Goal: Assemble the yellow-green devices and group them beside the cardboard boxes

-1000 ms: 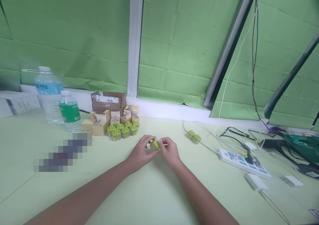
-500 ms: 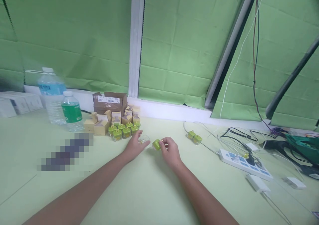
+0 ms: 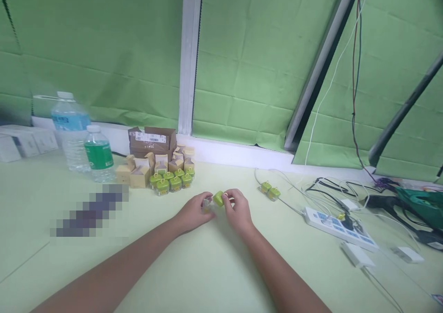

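Right grip [image 3: 238, 211] is pinched at the loop of a small, rounded green plastic lid [image 3: 218, 198]; left grip [image 3: 194, 214] curls round a clear plastic box [image 3: 207, 206] just left of it. Can't tell if they touch.

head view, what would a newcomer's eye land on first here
Probably the green blinds, which fill most of the upper half. Then, near the middle, the right hand holds a small green lid beside a clear container in the left hand. To the right, a white power strip lies on the table.
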`<state>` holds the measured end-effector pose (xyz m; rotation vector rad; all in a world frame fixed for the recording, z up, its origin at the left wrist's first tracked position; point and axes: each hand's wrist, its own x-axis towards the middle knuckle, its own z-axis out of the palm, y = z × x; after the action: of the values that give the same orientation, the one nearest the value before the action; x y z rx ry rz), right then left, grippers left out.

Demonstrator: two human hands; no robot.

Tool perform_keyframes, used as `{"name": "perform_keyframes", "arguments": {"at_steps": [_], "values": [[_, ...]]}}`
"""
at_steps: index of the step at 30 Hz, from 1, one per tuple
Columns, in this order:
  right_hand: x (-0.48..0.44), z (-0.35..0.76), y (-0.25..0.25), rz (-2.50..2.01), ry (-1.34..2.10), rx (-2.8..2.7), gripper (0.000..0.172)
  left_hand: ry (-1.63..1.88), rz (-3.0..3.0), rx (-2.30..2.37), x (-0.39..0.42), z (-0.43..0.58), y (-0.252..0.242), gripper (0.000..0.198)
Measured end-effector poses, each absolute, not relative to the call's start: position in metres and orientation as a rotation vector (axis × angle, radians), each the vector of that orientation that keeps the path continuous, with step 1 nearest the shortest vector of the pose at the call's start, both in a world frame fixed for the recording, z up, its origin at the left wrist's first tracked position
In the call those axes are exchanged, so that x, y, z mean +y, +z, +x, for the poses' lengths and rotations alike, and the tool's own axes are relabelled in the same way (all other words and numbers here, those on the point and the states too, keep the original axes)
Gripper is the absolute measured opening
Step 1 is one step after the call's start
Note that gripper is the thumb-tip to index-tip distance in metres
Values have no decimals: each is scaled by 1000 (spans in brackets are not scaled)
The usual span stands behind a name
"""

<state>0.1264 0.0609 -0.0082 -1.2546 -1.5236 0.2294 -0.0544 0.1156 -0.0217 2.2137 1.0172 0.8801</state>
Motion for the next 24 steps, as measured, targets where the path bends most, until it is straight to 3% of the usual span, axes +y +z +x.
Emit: {"name": "perform_keyframes", "arguments": {"at_steps": [8, 24], "values": [[60, 122, -10, -1252, 103, -1732, 14, 868, 2190, 934, 103, -45, -17, 35], [59, 118, -4, -1338, 120, -1863, 16, 849, 2222, 934, 98, -44, -14, 29]]}}
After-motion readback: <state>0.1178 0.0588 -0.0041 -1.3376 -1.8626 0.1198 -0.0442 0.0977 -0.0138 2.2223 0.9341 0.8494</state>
